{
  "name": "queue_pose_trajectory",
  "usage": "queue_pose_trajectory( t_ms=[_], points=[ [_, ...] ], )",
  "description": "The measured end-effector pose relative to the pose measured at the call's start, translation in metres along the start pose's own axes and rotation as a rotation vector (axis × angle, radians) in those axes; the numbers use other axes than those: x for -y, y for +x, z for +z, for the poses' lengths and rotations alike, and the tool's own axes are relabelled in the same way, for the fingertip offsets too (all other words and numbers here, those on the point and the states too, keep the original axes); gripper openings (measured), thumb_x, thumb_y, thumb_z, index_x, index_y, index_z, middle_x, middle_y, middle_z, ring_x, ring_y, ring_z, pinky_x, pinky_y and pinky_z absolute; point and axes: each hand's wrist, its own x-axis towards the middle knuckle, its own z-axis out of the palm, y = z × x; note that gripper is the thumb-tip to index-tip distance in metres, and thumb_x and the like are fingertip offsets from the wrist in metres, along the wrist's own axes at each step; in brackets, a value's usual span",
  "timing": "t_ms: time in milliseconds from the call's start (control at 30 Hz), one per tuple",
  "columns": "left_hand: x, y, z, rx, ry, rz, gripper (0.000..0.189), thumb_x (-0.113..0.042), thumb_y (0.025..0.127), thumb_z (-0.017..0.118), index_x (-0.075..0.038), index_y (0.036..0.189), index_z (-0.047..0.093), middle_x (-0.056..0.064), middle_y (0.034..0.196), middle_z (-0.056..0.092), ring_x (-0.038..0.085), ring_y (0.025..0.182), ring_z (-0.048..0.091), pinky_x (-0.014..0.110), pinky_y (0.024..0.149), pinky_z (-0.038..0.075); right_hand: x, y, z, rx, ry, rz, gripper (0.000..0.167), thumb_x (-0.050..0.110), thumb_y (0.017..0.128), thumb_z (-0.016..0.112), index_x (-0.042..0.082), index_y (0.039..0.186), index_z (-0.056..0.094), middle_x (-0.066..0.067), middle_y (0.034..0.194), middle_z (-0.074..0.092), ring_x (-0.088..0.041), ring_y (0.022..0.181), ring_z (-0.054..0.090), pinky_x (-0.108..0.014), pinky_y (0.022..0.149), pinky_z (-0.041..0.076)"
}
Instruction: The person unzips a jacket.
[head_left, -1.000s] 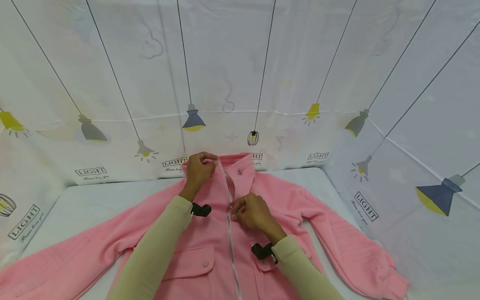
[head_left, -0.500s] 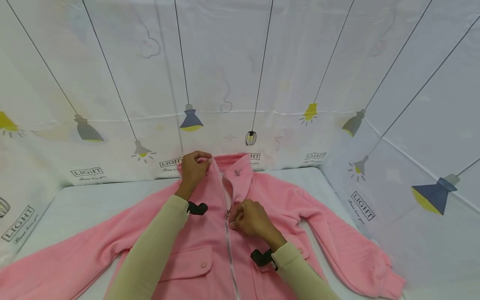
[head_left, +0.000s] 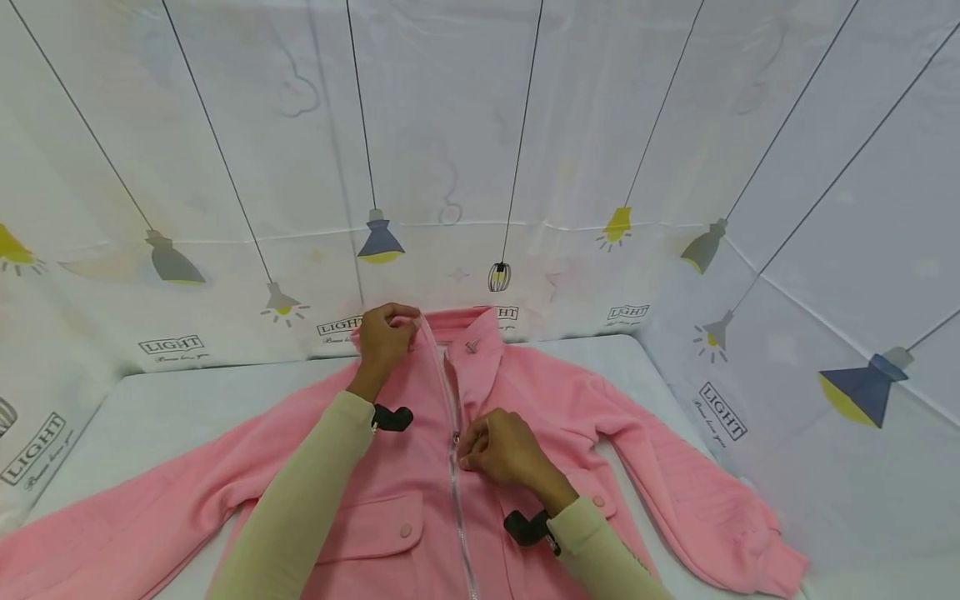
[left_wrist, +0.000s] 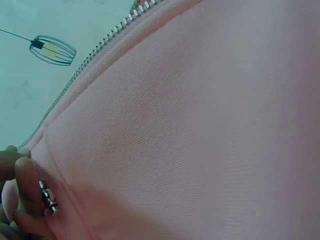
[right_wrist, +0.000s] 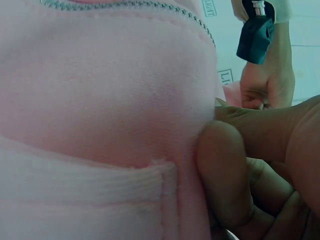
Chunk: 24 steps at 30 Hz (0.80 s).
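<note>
A pink jacket (head_left: pixel 382 475) lies front up, its metal zipper parted at the top and joined lower down. My left hand (head_left: pixel 384 346) pinches the left collar edge, beside a small metal fitting (left_wrist: pixel 48 197) seen in the left wrist view. The bare zipper teeth (left_wrist: pixel 107 37) run up from those fingertips in that view. At the bottom of the opening sits the zipper slider (head_left: pixel 456 438). My right hand (head_left: pixel 510 454) is right beside it, thumb and finger pinched on its pull, which the fingers hide. Its curled fingers (right_wrist: pixel 220 175) show against the pink cloth in the right wrist view.
Under the jacket is a white-covered table (head_left: pixel 247 379). A white curtain with printed lamps (head_left: pixel 450 125) hangs behind it and along the right side. One jacket sleeve (head_left: pixel 705 492) stretches right, the other far left. Flap pockets (head_left: pixel 375 525) sit on the front.
My right hand has moved down the jacket front, and the slider with it, so the zipper opening is longer. My left hand keeps its place at the collar.
</note>
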Motion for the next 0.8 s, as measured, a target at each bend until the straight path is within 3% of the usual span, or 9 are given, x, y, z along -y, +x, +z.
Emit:
queue_pose_trajectory(
  t_ms=[300, 600, 800],
  points=[
    [-0.002, -0.001, -0.003, -0.004, -0.035, 0.017, 0.011, -0.013, 0.099, 0.075, -0.009, 0.107, 0.081, 0.020, 0.084, 0.073, 0.018, 0.058, 0.062, 0.023, 0.053, 0.052, 0.001, -0.009, 0.000, 0.006, 0.007, -0.011, 0.014, 0.015, 0.084, 0.091, 0.023, 0.077, 0.082, 0.011, 0.067, 0.073, -0.004, 0.064, 0.067, -0.028, 0.068, 0.055],
    [-0.002, -0.001, -0.004, -0.007, -0.002, -0.012, 0.011, -0.013, 0.099, 0.073, -0.011, 0.108, 0.081, 0.016, 0.086, 0.073, 0.017, 0.061, 0.064, 0.023, 0.054, 0.052, 0.005, -0.019, -0.003, 0.010, 0.031, 0.002, 0.015, 0.012, 0.084, 0.089, 0.023, 0.078, 0.081, 0.010, 0.070, 0.075, -0.005, 0.064, 0.068, -0.027, 0.059, 0.052],
    [-0.003, -0.002, -0.004, -0.001, -0.009, -0.004, 0.012, -0.013, 0.100, 0.073, -0.010, 0.110, 0.080, 0.017, 0.090, 0.073, 0.015, 0.060, 0.062, 0.022, 0.054, 0.052, 0.007, -0.026, -0.005, 0.011, 0.051, 0.000, 0.015, 0.011, 0.083, 0.089, 0.022, 0.078, 0.081, 0.011, 0.071, 0.076, -0.003, 0.066, 0.070, -0.025, 0.061, 0.054]
  ],
)
